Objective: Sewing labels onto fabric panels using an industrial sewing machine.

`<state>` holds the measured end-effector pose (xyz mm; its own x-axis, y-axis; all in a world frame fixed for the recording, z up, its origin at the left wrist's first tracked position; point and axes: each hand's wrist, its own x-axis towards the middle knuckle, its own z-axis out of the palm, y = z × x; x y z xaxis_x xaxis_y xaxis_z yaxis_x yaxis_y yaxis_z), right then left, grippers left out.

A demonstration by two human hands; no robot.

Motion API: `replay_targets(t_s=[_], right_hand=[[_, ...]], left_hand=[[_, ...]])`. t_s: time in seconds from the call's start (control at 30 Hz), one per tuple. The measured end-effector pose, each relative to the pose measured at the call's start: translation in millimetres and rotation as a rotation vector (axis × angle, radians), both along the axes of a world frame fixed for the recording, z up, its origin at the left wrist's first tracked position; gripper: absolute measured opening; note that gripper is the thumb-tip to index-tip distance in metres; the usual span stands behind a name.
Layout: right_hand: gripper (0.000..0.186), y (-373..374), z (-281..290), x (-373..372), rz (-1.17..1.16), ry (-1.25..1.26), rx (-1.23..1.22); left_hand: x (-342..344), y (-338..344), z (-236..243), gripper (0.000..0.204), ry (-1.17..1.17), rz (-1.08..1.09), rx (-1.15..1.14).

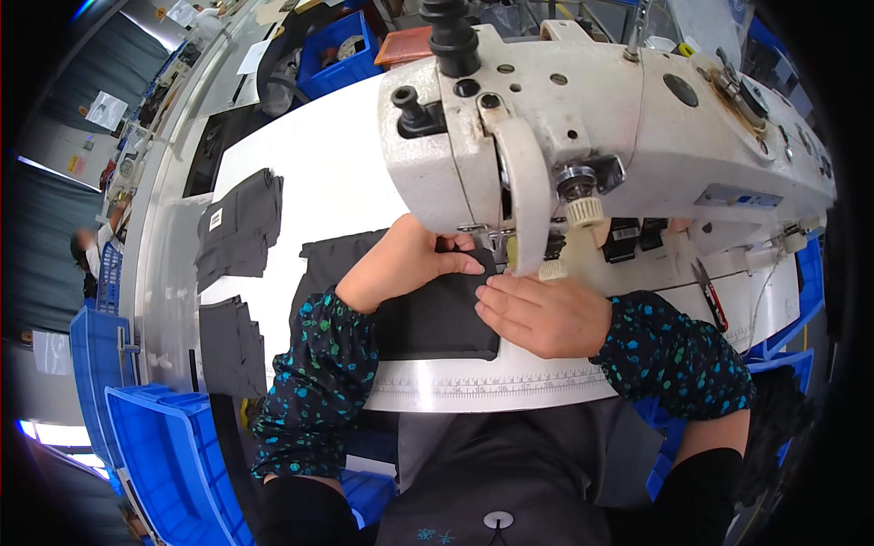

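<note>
A dark grey fabric panel lies on the white sewing table, its upper right corner beneath the needle area of a white sewing machine. My left hand reaches over the panel and pinches its upper edge between thumb and fingers, close to the presser foot. My right hand lies flat at the panel's right edge, fingers stretched out to the left with their tips against the cloth. The machine head partly hides the needle and the stitching spot. Patterned sleeve covers wrap both forearms.
Two stacks of dark fabric pieces, an upper one and a lower one, lie at left. Red-handled scissors rest at right. Blue bins stand lower left; another blue bin sits at the back. A person sits far left.
</note>
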<state>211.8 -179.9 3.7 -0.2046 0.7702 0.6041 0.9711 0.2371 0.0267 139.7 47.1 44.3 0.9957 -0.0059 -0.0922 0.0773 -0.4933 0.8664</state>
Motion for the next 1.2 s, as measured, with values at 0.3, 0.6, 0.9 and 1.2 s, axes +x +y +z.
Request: replay_targets(t_s=[0.3,0.6,0.9,1.2], right_hand=[[0.022,1,-4,-3,0.053,0.009,-0.016],[0.021,0,-4,-4,0.025,0.016,0.0],[0.019,-3,-4,-5,0.003,0.033,-0.011],[0.018,-4,1,5,-0.061,-0.025,-0.038]], left_hand=[[-4,-9,-2,0.027,-0.037,0.033,0.214],[-6,-15,-6,0.014,-0.196,0.102,0.448],[-3,-20,-16,0.023,-0.155,0.181,0.479],[2,-20,-25,0.022,-0.037,0.155,0.621]])
